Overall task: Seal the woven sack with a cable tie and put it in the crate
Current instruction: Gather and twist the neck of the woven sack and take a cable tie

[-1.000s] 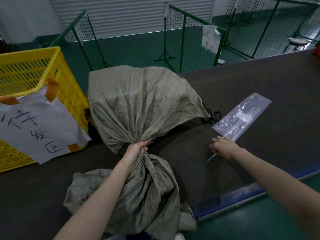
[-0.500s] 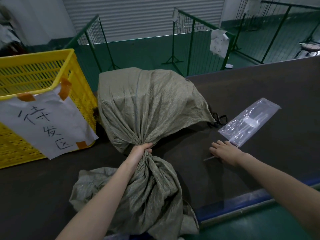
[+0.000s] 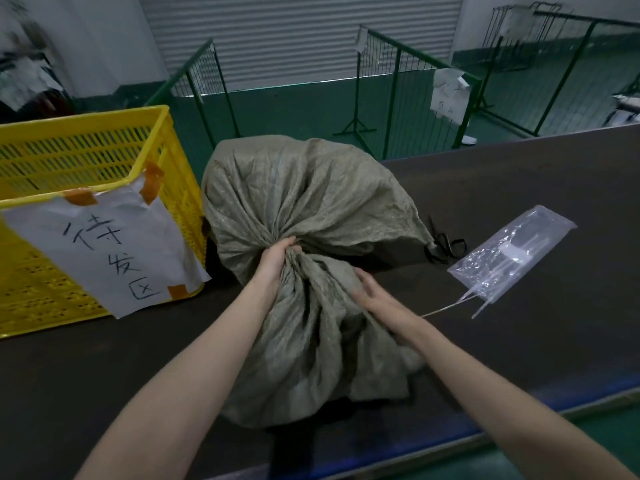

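Here, one grey-green woven sack point(image 3: 304, 202) and one yellow slatted plastic crate point(image 3: 86, 157) occupy the dark counter point(image 3: 519, 341). Left hand point(image 3: 277, 258) grips the gathered neck; right hand point(image 3: 372, 299) rests on the sack, fingers extended.

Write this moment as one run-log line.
left hand grips sack neck | right hand brings tie to neck | crate waits | unsealed

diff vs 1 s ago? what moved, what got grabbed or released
The right hand left the table by the plastic bag and moved left onto the sack below its neck, bringing a cable tie that trails behind it. Unchanged: left hand grips the gathered neck; sack beside the yellow crate; bag in place.
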